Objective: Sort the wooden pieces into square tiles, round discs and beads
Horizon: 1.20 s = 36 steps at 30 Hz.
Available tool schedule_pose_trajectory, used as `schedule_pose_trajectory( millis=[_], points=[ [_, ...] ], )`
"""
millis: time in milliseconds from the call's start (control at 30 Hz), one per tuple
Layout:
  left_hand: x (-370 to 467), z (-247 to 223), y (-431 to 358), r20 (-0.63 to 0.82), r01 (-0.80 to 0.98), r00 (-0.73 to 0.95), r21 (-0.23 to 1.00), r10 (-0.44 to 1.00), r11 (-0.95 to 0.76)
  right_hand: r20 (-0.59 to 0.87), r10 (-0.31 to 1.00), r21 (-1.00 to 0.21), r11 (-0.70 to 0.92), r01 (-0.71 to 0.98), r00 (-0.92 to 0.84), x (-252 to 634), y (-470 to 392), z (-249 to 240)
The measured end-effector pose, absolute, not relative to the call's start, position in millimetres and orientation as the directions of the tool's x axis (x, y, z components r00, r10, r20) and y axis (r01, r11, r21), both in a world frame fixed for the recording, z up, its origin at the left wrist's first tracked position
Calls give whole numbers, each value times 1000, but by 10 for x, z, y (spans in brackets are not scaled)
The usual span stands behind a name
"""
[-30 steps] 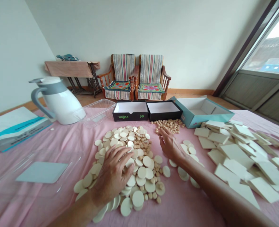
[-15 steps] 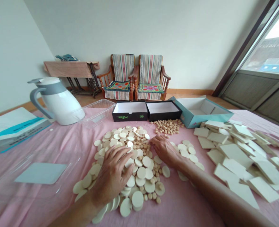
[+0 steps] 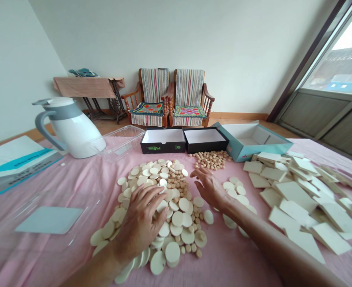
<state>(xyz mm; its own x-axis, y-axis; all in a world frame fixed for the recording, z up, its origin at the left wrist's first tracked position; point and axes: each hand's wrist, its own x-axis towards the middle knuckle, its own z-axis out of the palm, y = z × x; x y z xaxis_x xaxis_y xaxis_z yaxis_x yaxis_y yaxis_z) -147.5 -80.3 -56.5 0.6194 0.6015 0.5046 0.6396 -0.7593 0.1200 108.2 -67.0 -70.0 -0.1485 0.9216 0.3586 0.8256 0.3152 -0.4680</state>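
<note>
My left hand (image 3: 146, 213) lies palm down over the left side of a heap of pale wooden discs (image 3: 172, 252), fingers stretched out. Under its palm the discs are hidden. Just right of the heap, my right hand (image 3: 208, 187) hovers above the cloth with fingers apart and nothing visible in them. Small wooden beads (image 3: 177, 186) lie mixed among the discs. Beyond my right hand is a separate group of small beads (image 3: 213, 159). More discs (image 3: 238, 191) sit to its right, partly covered by my forearm.
At the back stand two black boxes (image 3: 164, 148) and a light blue box (image 3: 241, 153). Square wooden tiles (image 3: 298, 195) are piled at right. A white jug (image 3: 77, 131), clear plastic trays (image 3: 122, 139) and a tissue box (image 3: 20, 163) are at left on the pink cloth (image 3: 83, 175).
My right hand has drawn back slightly to the right from the heap, and its fingers have spread. My left hand has stayed in place on the discs.
</note>
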Motion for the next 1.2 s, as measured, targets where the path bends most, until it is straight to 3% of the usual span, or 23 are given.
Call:
schedule_pose_trajectory(
  millis=[200, 767, 967, 1100, 1200],
  points=[
    [-1471, -560, -810, 499, 645, 617, 123, 609, -754, 300, 927, -512, 354, 783, -223, 911, -699, -756],
    [-1464, -561, -799, 503, 645, 617, 117, 605, -755, 239, 949, -446, 295, 845, -205, 894, -695, -758],
    [-1467, -552, -808, 509, 643, 617, 113, 600, -758, 188, 966, -367, 237, 900, -178, 997, -683, -679],
    [-1466, -556, -807, 510, 641, 618, 116, 599, -759, 338, 941, -304, 127, 944, -18, 1097, -634, -670],
    [-1465, -562, -802, 523, 636, 612, 119, 593, -762, 401, 913, -370, 231, 900, -69, 1061, -654, -636]
  ],
)
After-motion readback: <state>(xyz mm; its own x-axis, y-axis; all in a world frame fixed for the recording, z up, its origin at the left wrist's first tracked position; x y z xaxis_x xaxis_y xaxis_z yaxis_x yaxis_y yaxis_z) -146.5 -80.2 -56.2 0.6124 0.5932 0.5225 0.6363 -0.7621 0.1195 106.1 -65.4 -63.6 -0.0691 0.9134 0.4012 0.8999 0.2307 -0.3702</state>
